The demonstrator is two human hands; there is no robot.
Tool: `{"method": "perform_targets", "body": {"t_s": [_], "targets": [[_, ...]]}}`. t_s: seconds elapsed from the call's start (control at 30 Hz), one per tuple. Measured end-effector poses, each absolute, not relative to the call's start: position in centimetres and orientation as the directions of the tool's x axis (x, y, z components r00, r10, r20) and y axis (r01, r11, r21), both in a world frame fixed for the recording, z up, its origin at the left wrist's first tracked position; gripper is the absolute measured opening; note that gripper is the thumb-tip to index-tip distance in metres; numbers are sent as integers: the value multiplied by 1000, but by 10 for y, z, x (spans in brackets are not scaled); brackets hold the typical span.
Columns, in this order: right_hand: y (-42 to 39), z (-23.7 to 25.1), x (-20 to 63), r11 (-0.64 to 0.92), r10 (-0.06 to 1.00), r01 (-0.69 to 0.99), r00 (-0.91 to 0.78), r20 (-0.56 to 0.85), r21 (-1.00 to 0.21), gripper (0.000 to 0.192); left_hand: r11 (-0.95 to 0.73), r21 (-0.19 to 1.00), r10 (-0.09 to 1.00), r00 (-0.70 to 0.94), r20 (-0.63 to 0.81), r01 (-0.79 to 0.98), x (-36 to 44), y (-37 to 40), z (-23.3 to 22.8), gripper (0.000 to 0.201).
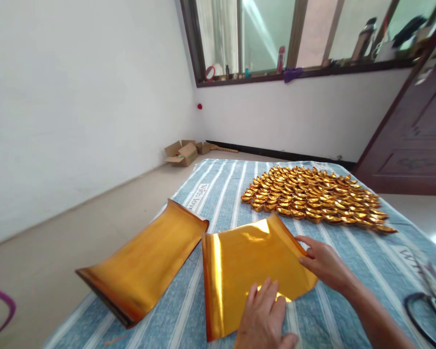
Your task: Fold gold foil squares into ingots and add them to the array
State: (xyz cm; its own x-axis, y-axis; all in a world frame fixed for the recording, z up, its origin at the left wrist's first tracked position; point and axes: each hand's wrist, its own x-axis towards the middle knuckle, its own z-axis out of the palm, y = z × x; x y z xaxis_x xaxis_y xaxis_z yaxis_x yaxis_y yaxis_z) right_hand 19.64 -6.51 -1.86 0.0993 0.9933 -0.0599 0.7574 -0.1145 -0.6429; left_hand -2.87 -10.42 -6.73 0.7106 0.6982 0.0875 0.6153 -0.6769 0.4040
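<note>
A shiny gold foil paper sheet lies in front of me, its left and right edges curling up. My left hand rests flat on its near part, fingers stretched out. At the sheet's right edge, my right hand pinches the curled border between thumb and fingers. To the left, a second gold foil sheet, also curled at its ends, reaches over the table's left edge. Beyond my right hand sit many folded gold paper ingots, packed close in rows.
A blue and white striped cloth covers the table. Scissors with black handles lie at the right edge. Open cardboard boxes stand on the floor by the wall. Bottles and a flask line the windowsill. A dark door is at right.
</note>
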Motion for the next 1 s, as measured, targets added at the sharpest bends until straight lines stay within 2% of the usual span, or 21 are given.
{"method": "perform_targets", "body": {"t_s": [0.13, 0.23, 0.37, 0.47, 0.6, 0.7, 0.77, 0.87, 1.0], "targets": [[-67, -15, 205, -122, 991, 714, 46, -127, -690, 46, -707, 359, 704, 659, 267, 610, -45, -104, -80, 50], [-67, -16, 207, -106, 988, 679, -10, -154, -726, 38, -750, 340, 660, 674, 333, 567, -59, -104, -51, 39], [-66, -16, 208, -120, 986, 610, -19, -166, -783, 35, -720, 380, 694, 619, 369, 581, -75, -106, -6, 32], [-66, -14, 209, -138, 985, 580, -6, -173, -803, 36, -655, 411, 751, 483, 451, 634, -89, -103, 8, 30], [-66, -12, 209, -126, 987, 528, -15, -157, -840, 34, -488, 476, 820, 198, 536, 732, -111, -86, 15, 28], [-66, -10, 209, -139, 981, 487, -51, -187, -862, 31, -281, 568, 889, -13, 458, 774, -125, -70, 19, 37], [-67, -9, 209, -174, 967, 458, -86, -239, -872, 32, -151, 660, 944, -91, 318, 735, -128, -63, 20, 44], [-69, -8, 210, -208, 948, 383, -147, -282, -900, 35, -37, 781, 989, -89, 118, 623, -125, -60, 22, 49], [-69, -9, 216, -219, 946, 347, -156, -286, -912, 37, -11, 842, 996, -72, 59, 539, -117, -63, 21, 49]]}}
